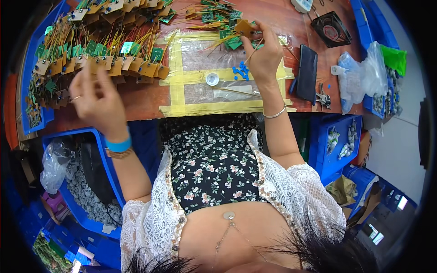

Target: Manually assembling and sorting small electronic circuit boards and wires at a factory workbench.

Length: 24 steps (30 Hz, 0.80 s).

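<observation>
My right hand (265,57) is closed on a small brown circuit board (244,28), pinched between thumb and fingers over a loose heap of green boards and wires (214,16). A thin stick-like piece also shows by its fingers. At the left, my left hand (98,102) reaches up to the front edge of a row of wired brown and green boards (132,63). Motion smears its fingers, so whether they grip one of these boards is unclear. Between the hands, a small white cap-like dish (212,79) and several little blue parts (241,70) lie on the taped work sheet (191,111).
A dark phone (307,73), keys (323,98) and a black fan (331,29) lie right of my right hand. Plastic bags (353,79) sit at the table's right edge. Blue bins (109,168) flank my lap, and a blue tray (25,102) borders the boards.
</observation>
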Each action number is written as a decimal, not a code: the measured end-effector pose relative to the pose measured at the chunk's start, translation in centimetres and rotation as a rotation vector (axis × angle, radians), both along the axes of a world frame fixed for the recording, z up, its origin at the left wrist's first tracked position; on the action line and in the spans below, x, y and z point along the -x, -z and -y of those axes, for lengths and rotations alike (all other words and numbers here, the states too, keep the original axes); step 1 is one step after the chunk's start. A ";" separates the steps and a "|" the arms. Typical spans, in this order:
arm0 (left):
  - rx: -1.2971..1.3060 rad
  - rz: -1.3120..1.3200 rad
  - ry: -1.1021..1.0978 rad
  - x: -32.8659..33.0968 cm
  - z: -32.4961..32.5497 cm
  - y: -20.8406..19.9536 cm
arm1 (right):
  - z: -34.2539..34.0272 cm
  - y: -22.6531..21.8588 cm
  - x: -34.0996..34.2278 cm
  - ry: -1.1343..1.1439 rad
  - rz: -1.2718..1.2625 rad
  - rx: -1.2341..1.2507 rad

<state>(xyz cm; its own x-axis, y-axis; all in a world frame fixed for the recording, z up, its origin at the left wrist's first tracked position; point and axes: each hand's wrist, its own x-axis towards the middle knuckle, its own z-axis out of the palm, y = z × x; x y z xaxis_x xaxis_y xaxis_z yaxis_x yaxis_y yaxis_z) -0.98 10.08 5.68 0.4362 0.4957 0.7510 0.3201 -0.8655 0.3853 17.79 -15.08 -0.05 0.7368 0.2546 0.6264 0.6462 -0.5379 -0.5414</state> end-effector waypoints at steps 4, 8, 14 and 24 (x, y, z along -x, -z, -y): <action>0.137 -0.072 0.409 -1.9 6.1 1.8 | -1.9 -0.9 1.5 -0.162 0.067 -0.208; -0.002 -0.018 0.513 -5.3 8.6 0.5 | -3.6 -2.3 3.9 -0.418 0.270 -0.138; 0.018 -0.202 0.622 -4.8 7.1 0.8 | -3.3 -2.6 5.2 -0.470 0.306 -0.054; 1.532 0.218 0.714 -2.7 6.8 3.9 | 1.9 -0.3 8.0 -0.514 -0.475 -0.164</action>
